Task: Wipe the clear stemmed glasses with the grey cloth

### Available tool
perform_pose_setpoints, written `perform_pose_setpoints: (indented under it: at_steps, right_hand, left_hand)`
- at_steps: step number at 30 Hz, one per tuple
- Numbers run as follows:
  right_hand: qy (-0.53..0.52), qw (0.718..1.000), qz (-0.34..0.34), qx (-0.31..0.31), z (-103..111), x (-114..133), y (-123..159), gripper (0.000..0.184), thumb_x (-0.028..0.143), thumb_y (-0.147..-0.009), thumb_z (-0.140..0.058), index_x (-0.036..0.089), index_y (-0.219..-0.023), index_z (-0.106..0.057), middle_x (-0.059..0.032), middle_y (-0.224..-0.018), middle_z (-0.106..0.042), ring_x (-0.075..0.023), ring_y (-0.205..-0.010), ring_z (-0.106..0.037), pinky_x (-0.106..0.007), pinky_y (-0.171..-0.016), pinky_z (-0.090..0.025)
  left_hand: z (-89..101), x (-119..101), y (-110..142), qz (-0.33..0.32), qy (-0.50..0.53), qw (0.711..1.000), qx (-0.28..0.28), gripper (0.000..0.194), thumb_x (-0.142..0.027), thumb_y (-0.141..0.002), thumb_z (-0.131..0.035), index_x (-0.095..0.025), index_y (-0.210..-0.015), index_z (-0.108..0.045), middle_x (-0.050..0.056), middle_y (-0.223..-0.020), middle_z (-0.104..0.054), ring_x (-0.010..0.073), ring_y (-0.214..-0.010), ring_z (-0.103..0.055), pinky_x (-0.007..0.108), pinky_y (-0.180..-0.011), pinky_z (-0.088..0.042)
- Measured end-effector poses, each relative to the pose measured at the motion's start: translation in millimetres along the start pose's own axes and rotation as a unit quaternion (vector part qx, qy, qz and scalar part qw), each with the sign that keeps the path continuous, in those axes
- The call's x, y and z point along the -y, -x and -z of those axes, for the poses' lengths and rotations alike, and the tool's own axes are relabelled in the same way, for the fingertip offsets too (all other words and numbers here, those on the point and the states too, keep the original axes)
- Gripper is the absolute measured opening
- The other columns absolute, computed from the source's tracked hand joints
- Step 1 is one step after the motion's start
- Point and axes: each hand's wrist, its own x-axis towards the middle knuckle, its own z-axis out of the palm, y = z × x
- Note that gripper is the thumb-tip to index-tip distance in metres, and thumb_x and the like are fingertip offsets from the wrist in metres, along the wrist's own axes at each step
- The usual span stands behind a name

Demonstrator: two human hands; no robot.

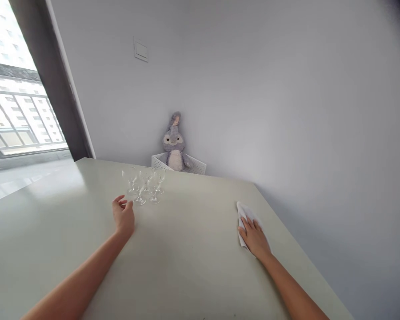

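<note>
My right hand (pixel 254 235) lies flat with its fingers spread on a white cloth (pixel 242 210), pressing it against the pale table (pixel 186 266) near the right edge. My left hand (pixel 123 214) rests at the table on the left, side-on, its fingers loosely bent and apart with nothing seen in them. Just beyond its fingertips stands a cluster of several clear stemmed glasses (pixel 154 182), upright and close together. They overlap in view, and I cannot tell whether the hand touches the nearest one.
Behind the table's far edge, a grey plush rabbit (pixel 175 151) sits in a white perforated basket (pixel 198 167). Grey walls (pixel 270 89) meet in the corner, with a light switch (pixel 141 50) on the left one. A window with a railing (pixel 23 115) is at far left.
</note>
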Motion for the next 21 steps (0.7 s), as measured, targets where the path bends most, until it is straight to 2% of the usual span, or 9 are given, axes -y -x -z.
perform_pose_setpoints:
  at_steps: [3,6,9,11,13,15,16,19,21]
  right_hand:
    - [-0.044,0.997,0.069,-0.002,3,29,8,0.056,0.044,-0.086,-0.028,0.015,-0.134,-0.034,-0.0063,-0.140,-0.033,-0.0299,-0.129,-0.022,-0.042,-0.104,-0.018]
    - [-0.117,0.983,0.144,-0.001,6,59,11,0.052,0.043,-0.087,-0.031,0.020,-0.132,-0.037,-0.0031,-0.139,-0.034,-0.0269,-0.130,-0.022,-0.043,-0.104,-0.018]
    - [-0.220,0.955,0.197,-0.003,8,85,10,0.044,0.037,-0.087,-0.033,0.024,-0.128,-0.043,-0.0004,-0.134,-0.042,-0.0226,-0.129,-0.025,-0.043,-0.104,-0.021]
    - [-0.303,0.931,0.205,-0.004,10,101,8,0.040,0.033,-0.086,-0.035,0.025,-0.122,-0.051,-0.0006,-0.128,-0.049,-0.0214,-0.127,-0.030,-0.042,-0.103,-0.023]
    - [-0.403,0.896,0.184,0.000,13,115,6,0.035,0.034,-0.084,-0.040,0.025,-0.113,-0.058,-0.0010,-0.122,-0.055,-0.0219,-0.123,-0.036,-0.041,-0.102,-0.025]
    - [-0.524,0.841,0.131,0.022,19,126,3,0.034,0.038,-0.082,-0.045,0.025,-0.108,-0.062,-0.0018,-0.114,-0.060,-0.0234,-0.114,-0.046,-0.040,-0.098,-0.031]
    - [-0.589,0.801,0.097,0.039,21,131,2,0.035,0.040,-0.080,-0.047,0.024,-0.107,-0.062,-0.0021,-0.109,-0.062,-0.0237,-0.108,-0.050,-0.039,-0.094,-0.035]
    - [-0.761,0.641,-0.014,0.100,26,138,-3,0.039,0.044,-0.073,-0.058,0.023,-0.106,-0.061,-0.0023,-0.098,-0.066,-0.0218,-0.091,-0.059,-0.033,-0.081,-0.044]
    - [-0.830,0.540,-0.063,0.124,24,138,-4,0.036,0.041,-0.070,-0.064,0.025,-0.102,-0.062,-0.0017,-0.098,-0.066,-0.0196,-0.086,-0.061,-0.029,-0.077,-0.046]
  left_hand:
    - [-9.2,-9,27,0.039,0.089,0.992,0.075,0.032,-0.024,-0.069,-0.056,-0.025,-0.100,-0.049,-0.004,-0.075,-0.046,0.0054,-0.054,-0.041,0.017,-0.048,-0.037]
    - [-22.6,-15,46,0.150,0.155,0.963,0.160,0.039,-0.022,-0.070,-0.056,-0.027,-0.107,-0.048,-0.001,-0.084,-0.055,0.0060,-0.056,-0.047,0.018,-0.051,-0.041]
    - [-38.9,-17,49,0.276,0.201,0.924,0.171,0.061,-0.014,-0.071,-0.054,-0.028,-0.126,-0.031,0.005,-0.091,-0.059,0.0087,-0.060,-0.055,0.022,-0.056,-0.047]
    - [-49.5,-16,43,0.311,0.211,0.912,0.164,0.075,-0.008,-0.071,-0.052,-0.028,-0.134,-0.016,0.007,-0.090,-0.059,0.0109,-0.062,-0.058,0.024,-0.056,-0.049]
    - [-58.5,-13,37,0.319,0.220,0.907,0.165,0.083,-0.005,-0.070,-0.052,-0.029,-0.136,-0.006,0.007,-0.089,-0.059,0.0123,-0.065,-0.060,0.025,-0.057,-0.050]
    - [-65.2,-11,32,0.322,0.234,0.902,0.170,0.087,-0.003,-0.070,-0.053,-0.032,-0.136,-0.004,0.006,-0.090,-0.059,0.0128,-0.067,-0.061,0.025,-0.057,-0.050]
    - [-67.8,-10,30,0.321,0.240,0.900,0.173,0.088,-0.003,-0.070,-0.054,-0.034,-0.135,-0.004,0.006,-0.090,-0.059,0.0130,-0.067,-0.062,0.025,-0.057,-0.051]
    - [-74.1,-10,24,0.319,0.257,0.894,0.180,0.082,-0.002,-0.070,-0.054,-0.036,-0.133,-0.013,0.006,-0.092,-0.059,0.0134,-0.068,-0.062,0.024,-0.056,-0.051]
    - [-77.5,-11,21,0.318,0.266,0.891,0.184,0.072,-0.002,-0.071,-0.053,-0.034,-0.128,-0.022,0.006,-0.092,-0.060,0.0137,-0.069,-0.062,0.024,-0.055,-0.051]
